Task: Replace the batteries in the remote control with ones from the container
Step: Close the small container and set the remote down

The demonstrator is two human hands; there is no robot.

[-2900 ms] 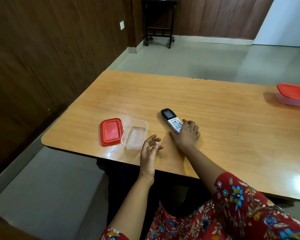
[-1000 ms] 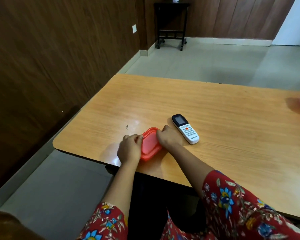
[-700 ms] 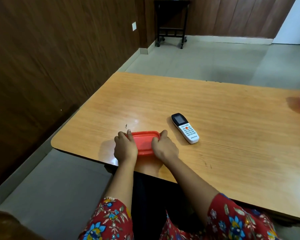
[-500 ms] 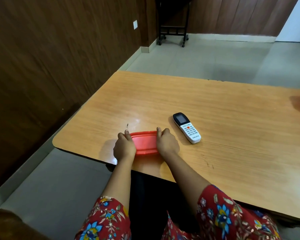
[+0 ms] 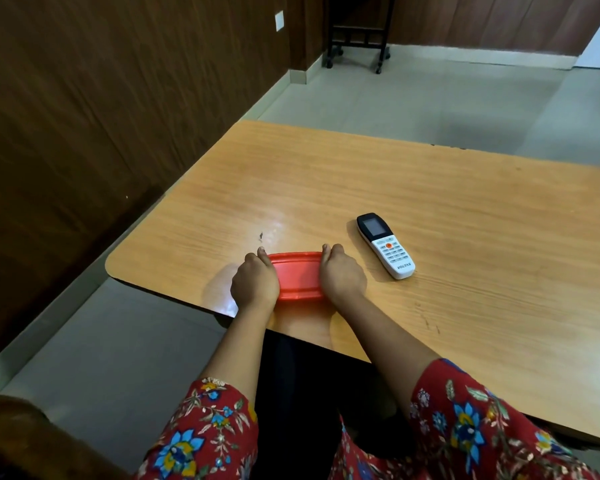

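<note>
A small container with a red lid (image 5: 298, 277) sits near the front edge of the wooden table (image 5: 413, 192). The lid lies flat on top and hides the clear box under it. My left hand (image 5: 255, 282) clasps its left end and my right hand (image 5: 342, 277) clasps its right end, palms pressing down on the lid. To the right, apart from my hands, a white remote control (image 5: 386, 244) with a dark screen lies face up, screen end pointing away from me. No batteries are in sight.
A dark wood-panelled wall (image 5: 118, 98) runs along the left beyond the table's rounded corner. A black wheeled stand (image 5: 355, 32) is on the tiled floor at the back. The arm of a wooden chair (image 5: 21, 441) shows at bottom left.
The lid, lying beside the open box 2.9 s ago, was tilted between my hands a second ago and now lies flat on the box under both hands. The remote has not moved.
</note>
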